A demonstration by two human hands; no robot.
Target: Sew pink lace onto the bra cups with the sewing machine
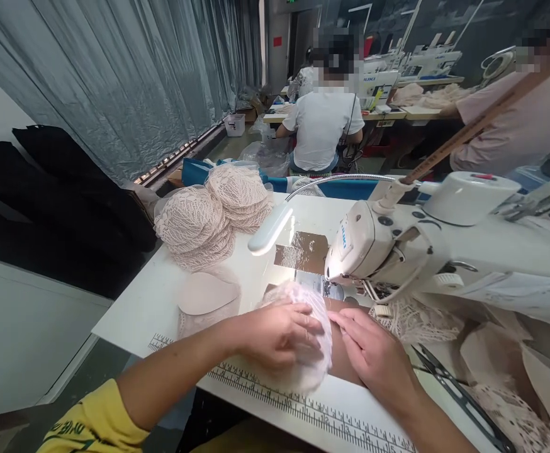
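Note:
A pale lace bra cup (323, 355) lies on the sewing table in front of the machine, lit by a lamp. My left hand (279, 333) rests on top of it, fingers laid over the lace and slightly apart. At the cup's right edge, the thumb and forefinger of my right hand (372, 346) are pinched together on the rim. Just beyond both hands is the white sewing machine's head (364, 242); its needle area is partly hidden. The cup's underside is out of sight.
Two stacks of lace cups, left (192, 223) and right (238, 192), stand at the back left. A smooth beige cup piece (209, 293) lies nearer. Black scissors (464, 396) and lace pieces (511, 415) are at right. A gooseneck lamp (270, 228) overhangs the table. Co-workers sit beyond.

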